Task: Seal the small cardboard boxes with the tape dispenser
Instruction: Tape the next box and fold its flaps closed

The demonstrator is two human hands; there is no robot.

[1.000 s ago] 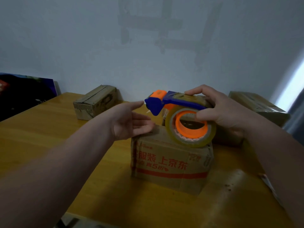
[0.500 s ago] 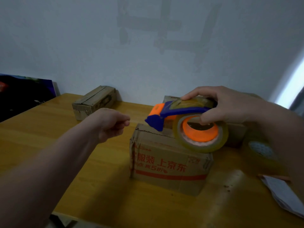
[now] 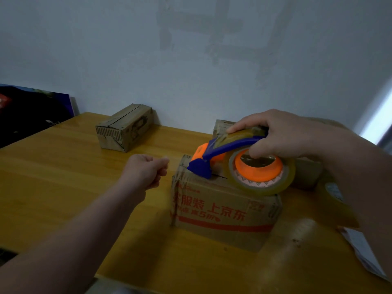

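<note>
While the right hand [image 3: 282,134] grasped the blue and orange tape dispenser [image 3: 224,146] from above, with the fingers curled around its handle, the blue nose of the dispenser touched the top of the small cardboard box [image 3: 222,211] near its left edge. The clear tape roll [image 3: 262,174] on the dispenser hung over the top of the box toward the front side. This box, with red print, stood on the wooden table [image 3: 63,179].

The left hand [image 3: 144,172] was just beside the box, to its left, with the fingers curled in and the thumb against the forefinger. I could not tell whether it pinched an end of tape.

A second small box [image 3: 125,127] lay farther back on the table, near the wall.
</note>
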